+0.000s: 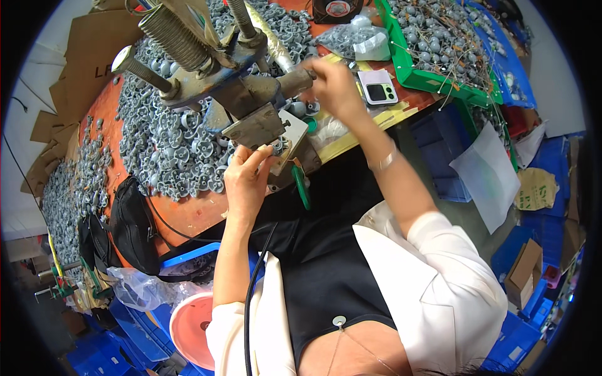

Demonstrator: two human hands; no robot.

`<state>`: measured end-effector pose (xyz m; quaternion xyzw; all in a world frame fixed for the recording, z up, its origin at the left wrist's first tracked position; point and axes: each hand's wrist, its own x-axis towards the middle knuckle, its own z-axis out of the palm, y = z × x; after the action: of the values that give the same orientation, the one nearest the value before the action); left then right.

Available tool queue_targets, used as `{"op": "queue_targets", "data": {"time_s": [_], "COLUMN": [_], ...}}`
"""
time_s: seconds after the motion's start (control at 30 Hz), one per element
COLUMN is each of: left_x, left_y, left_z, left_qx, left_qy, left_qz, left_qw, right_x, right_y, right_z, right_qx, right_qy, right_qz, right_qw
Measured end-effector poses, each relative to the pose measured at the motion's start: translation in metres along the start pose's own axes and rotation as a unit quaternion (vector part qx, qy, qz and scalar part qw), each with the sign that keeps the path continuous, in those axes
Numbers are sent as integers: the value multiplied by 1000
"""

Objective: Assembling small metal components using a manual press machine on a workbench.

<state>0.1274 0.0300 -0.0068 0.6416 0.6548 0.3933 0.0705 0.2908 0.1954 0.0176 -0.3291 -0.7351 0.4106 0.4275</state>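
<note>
A heavy metal hand press (248, 94), with a worn blue plate, a thick spring and long bolts, stands in front of me. My left hand (248, 178) reaches under its block, thumb and forefinger pinched at a small grey plastic part (279, 146) on the press bed; the fingertips partly cover it. My right hand (335, 91) is at the end of the press's side shaft (295, 82). Its fingers are curled and smeared by motion, and what they close on is hidden. A large heap of grey plastic parts (188, 147) lies left of the press.
A green crate (401, 72) of round grey parts on wires stands at the right. Beside it lies a phone (378, 93). A green ring-shaped handle (301, 188) hangs below the press. A black bag (133, 225), blue bin (188, 255) and pink basin (188, 329) are at the left.
</note>
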Motion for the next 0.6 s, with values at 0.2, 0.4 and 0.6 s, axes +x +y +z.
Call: {"op": "queue_targets", "data": {"time_s": [0.2, 0.4, 0.6], "left_x": [-8, -8, -8], "left_y": [20, 35, 41], "left_z": [8, 6, -1], "left_qx": [57, 65, 214], "left_qy": [30, 28, -10], "left_qz": [-4, -19, -32], "left_qw": [998, 997, 976], "right_x": [78, -66, -37], "right_y": [-69, -93, -102], "right_z": [-6, -37, -100], "right_qx": [230, -7, -74], "right_qy": [-26, 68, -36], "right_qz": [-54, -374, -423], "right_qw": [971, 925, 903]}}
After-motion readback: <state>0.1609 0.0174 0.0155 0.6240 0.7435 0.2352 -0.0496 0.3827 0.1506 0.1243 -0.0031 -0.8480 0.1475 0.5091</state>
